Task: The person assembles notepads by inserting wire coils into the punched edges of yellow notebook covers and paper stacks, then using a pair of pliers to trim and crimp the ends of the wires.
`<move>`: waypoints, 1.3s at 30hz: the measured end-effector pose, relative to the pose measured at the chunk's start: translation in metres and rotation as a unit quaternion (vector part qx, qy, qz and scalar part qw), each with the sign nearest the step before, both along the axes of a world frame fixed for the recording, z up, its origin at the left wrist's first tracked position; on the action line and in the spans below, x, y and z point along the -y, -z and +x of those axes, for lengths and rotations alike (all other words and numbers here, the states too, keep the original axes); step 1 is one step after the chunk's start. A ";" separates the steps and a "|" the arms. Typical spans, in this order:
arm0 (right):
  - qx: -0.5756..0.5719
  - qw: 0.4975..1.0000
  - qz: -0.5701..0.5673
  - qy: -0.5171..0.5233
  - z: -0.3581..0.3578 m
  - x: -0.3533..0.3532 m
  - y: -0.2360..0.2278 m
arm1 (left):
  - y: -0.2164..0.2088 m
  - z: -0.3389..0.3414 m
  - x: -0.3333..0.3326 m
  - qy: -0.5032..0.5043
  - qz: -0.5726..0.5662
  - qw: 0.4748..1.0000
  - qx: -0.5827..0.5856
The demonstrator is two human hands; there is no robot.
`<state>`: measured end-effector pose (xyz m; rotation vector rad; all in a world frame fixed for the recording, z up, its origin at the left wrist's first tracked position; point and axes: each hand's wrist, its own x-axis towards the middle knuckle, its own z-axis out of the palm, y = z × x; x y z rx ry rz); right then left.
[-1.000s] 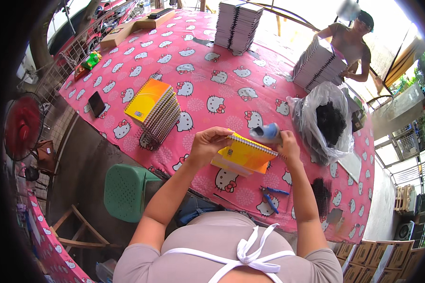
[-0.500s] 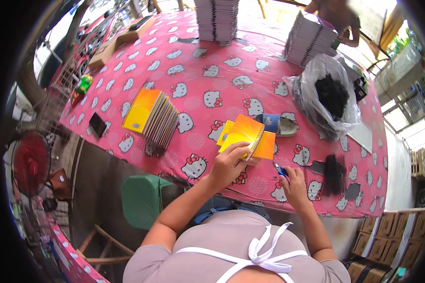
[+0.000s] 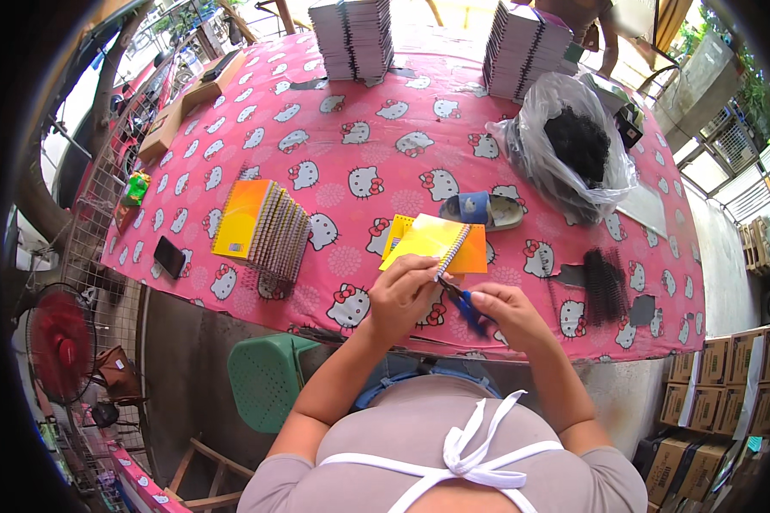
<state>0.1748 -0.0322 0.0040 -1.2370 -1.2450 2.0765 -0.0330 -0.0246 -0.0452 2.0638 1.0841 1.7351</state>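
Observation:
My left hand [image 3: 406, 289] is closed on the lower edge of a yellow spiral notebook [image 3: 432, 238], which lies tilted over other yellow-orange notebooks [image 3: 474, 250]. In my right hand [image 3: 509, 312] is a pair of blue-handled pliers [image 3: 469, 309]. Their dark tip touches or nearly touches the lower end of the notebook's wire coil, close to my left fingers. Whether the jaws are apart, I cannot tell. Just behind the notebooks lies a blue slipper [image 3: 479, 209].
A leaning stack of yellow spiral notebooks [image 3: 252, 224] and a phone [image 3: 169, 256] are on the left. Black coils [image 3: 605, 286] lie at right, with a plastic bag [image 3: 522, 141] of black material behind. Tall notebook stacks [image 3: 351, 43] and another person [image 3: 606, 34] are at the far side.
My right hand has brought the pliers left and up to the notebook's coil. The notebook in my left hand now lies flatter and catches more light. The whole view has shifted slightly.

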 end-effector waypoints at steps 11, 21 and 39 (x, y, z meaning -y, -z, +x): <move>0.483 0.678 0.553 0.031 0.031 0.040 0.119 | -0.110 -0.152 -0.015 -0.204 0.160 0.963 0.078; 0.315 0.758 0.534 0.201 0.005 -0.024 0.060 | -0.100 -0.261 -0.101 -0.139 -0.213 0.918 -0.304; 0.275 0.887 0.310 0.202 -0.005 -0.079 0.091 | -0.096 -0.238 -0.086 -0.062 -0.093 0.908 -0.404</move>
